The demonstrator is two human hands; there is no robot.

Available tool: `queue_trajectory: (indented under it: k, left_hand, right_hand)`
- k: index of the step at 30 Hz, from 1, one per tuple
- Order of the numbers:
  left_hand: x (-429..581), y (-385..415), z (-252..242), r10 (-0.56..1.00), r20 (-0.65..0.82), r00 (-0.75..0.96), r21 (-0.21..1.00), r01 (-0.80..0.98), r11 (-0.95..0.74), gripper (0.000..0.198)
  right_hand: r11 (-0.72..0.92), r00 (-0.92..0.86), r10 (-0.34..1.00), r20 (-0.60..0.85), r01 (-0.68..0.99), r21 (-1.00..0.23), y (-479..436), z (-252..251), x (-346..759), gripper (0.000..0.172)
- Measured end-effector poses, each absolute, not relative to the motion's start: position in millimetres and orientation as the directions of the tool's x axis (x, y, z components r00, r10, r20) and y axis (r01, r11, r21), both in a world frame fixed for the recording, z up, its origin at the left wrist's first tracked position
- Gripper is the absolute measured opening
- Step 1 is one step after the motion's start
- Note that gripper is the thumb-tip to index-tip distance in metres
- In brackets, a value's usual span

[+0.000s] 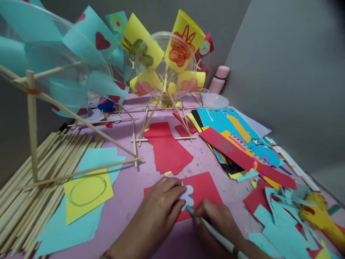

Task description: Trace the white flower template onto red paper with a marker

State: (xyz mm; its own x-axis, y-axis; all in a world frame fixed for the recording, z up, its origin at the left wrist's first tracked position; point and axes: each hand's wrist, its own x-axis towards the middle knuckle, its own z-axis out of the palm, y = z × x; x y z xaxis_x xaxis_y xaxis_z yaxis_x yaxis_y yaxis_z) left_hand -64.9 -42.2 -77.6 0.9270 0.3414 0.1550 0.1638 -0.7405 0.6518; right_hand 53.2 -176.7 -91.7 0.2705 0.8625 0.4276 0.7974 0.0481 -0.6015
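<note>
A small pale flower-shaped paper cutout [188,198] lies on a red paper sheet [206,185] in front of me. My left hand [159,205] presses down on the cutout's left side with curled fingers, the thumb close beside the index finger. Gripped in my right hand [215,223] is a white felt-tip pen [219,238] with a green tip. That tip touches down at the cutout's lower edge. Just beyond both hands, a stack of red paper pieces [168,149] rests on the pink tabletop [129,208].
Stick-frame wheels with yellow cups [185,39] and blue cups [88,39] stand behind. Wooden sticks [35,180] and a yellow paper with a drawn circle [88,194] lie left. Rightward are decorated sheets [237,133], paper scraps [283,230] and a pink bottle [219,80].
</note>
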Motion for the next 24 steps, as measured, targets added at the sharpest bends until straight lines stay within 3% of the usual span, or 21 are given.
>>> queue_trajectory:
  k: [24]
  left_hand:
    - [-66.1,-42.4,-77.1,0.343,0.156,0.926,0.648,0.167,-0.743,0.024]
  right_hand:
    - [0.124,0.158,0.898,0.410,0.804,-0.582,-177.7,-89.4,56.2,0.016]
